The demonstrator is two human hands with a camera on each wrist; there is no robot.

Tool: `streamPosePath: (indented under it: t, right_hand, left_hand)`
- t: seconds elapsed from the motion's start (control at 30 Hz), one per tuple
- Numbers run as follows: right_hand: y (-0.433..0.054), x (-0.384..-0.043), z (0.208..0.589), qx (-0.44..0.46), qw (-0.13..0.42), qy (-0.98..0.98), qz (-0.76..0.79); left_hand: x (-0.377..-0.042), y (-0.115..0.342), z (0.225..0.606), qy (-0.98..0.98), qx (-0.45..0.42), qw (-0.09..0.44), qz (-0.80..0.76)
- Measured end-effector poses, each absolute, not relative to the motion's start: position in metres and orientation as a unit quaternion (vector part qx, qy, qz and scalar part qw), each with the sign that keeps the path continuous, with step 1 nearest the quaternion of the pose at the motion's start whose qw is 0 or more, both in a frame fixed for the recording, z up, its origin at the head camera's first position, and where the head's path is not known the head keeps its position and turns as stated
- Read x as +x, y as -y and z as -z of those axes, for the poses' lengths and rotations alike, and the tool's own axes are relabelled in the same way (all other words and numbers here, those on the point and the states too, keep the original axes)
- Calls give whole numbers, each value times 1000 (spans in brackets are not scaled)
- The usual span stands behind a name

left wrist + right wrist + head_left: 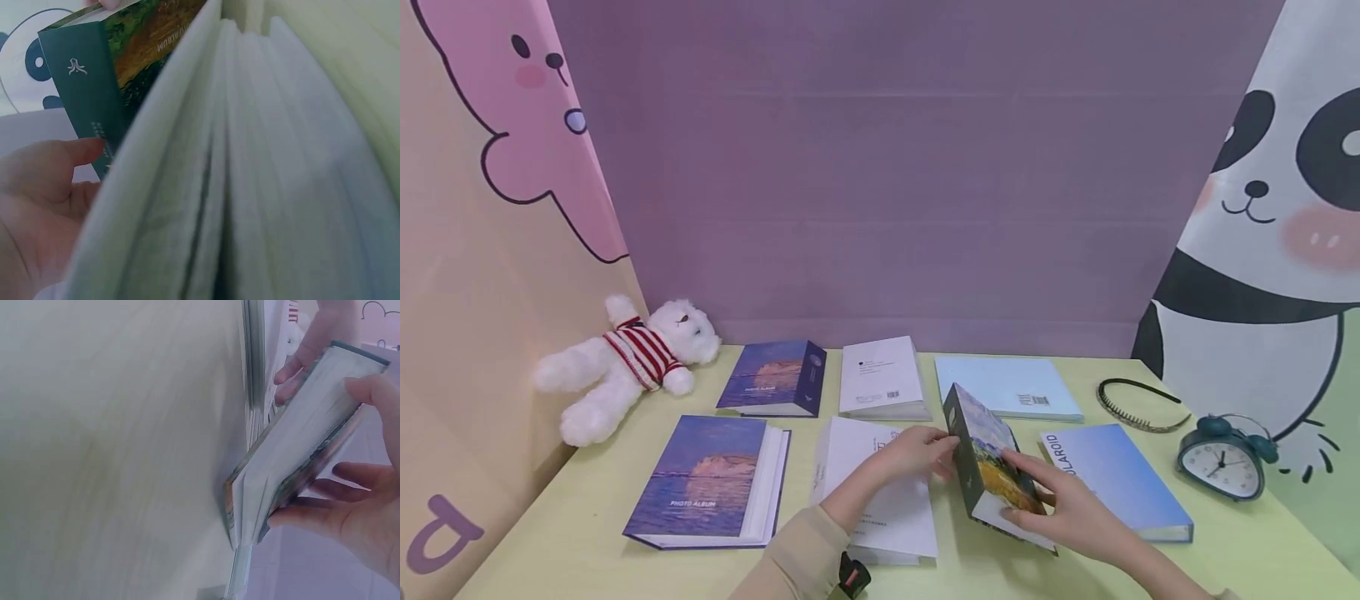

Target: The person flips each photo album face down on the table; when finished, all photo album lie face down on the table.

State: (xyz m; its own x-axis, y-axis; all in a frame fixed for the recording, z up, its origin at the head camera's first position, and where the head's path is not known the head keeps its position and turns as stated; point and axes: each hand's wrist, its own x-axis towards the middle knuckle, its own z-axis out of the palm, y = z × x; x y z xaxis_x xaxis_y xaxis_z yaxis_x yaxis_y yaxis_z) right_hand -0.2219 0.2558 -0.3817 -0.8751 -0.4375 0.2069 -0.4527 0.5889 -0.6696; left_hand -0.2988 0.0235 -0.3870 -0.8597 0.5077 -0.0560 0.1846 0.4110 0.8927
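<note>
A thick photo album [1000,454] with a dark green spine and a painted landscape cover stands tilted over the table, spine to the left. My right hand [1067,500] grips it, fingers across the cover and thumb at the lower page edge. In the right wrist view, that thumb presses on the white page block [306,437]. My left hand [910,454] reaches in from the left, its fingertips at the spine. The left wrist view shows this hand [44,194] with extended fingers by the spine [81,87]. Below the left forearm lies a white album [887,517], its pages blurred close up in the left wrist view.
A blue album [1120,475] lies right of the hands, near a teal alarm clock [1221,462] and a headband [1138,408]. Behind are a light blue album [1000,379], a white one [880,375] and a purple one [771,375]. Another purple album [700,475] and a teddy bear [640,354] are left.
</note>
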Motion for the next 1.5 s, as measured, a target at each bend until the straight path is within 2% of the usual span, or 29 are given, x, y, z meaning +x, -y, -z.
streamPosePath:
  t: [0.3,0.53,0.73,1.1,1.5]
  right_hand:
    - [-250,-227,384,287,12,848,-446]
    - [-247,-229,378,304,50,841,-444]
    - [-245,-232,375,302,55,831,-464]
    - [-245,-232,376,300,30,815,-495]
    - [-255,-231,380,298,1,810,-504]
  left_hand:
    - [-303,-23,384,-749,194,145,-617]
    - [-304,-22,383,-749,219,98,-617]
    - [-301,-23,383,-744,227,87,-622]
    - [-301,-23,382,-751,228,84,-614]
    - [-299,-23,380,-743,275,113,-599]
